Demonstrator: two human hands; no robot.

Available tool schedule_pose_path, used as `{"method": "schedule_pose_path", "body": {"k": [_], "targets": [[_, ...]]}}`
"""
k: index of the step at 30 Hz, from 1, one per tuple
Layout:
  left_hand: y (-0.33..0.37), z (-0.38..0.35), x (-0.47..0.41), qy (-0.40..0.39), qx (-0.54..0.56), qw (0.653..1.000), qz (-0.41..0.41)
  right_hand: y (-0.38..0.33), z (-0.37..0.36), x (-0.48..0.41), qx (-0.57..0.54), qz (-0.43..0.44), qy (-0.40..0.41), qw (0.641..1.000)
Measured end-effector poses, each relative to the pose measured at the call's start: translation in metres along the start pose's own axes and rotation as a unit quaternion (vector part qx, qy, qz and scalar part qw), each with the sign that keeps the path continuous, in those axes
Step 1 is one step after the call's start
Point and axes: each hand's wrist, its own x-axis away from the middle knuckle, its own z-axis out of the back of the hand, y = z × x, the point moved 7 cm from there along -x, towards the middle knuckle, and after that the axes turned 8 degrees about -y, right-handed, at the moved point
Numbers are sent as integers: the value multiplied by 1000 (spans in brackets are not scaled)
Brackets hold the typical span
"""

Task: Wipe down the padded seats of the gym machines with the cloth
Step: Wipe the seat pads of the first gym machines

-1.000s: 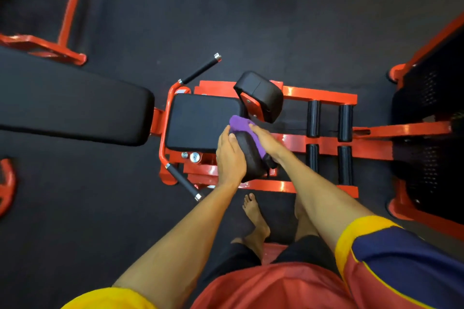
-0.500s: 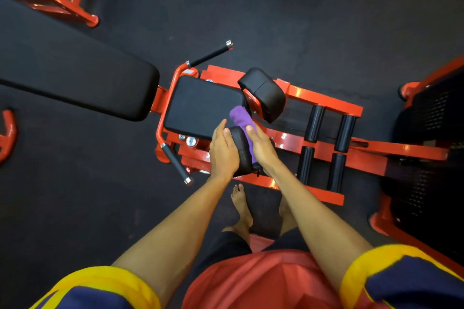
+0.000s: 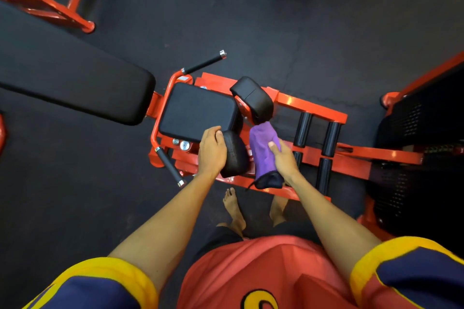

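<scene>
Purple cloth (image 3: 263, 153) lengthwise away from body, right hand (image 3: 285, 162) gripping it, left hand (image 3: 212, 152) cupping black pad (image 3: 236, 155)

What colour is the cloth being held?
The cloth is purple with a dark lower end; head view shows it.

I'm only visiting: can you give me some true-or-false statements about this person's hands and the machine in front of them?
1. The right hand holds a purple cloth. True.
2. The left hand is on the cloth too. False: it holds the near black pad, apart from the cloth.
3. The machine frame is blue. False: it is orange-red.
4. The person's feet are bare. True.
</scene>
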Motion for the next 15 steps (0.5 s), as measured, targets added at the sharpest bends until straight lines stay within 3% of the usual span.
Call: {"method": "schedule_pose_path", "body": {"k": [7,15], "targets": [[39,8,-18,21,33,999,-6,-31,74,34,-37,59,68,995],[76,-18,-41,7,93,996,-19,-117,61,25,-3,136,139,981]]}}
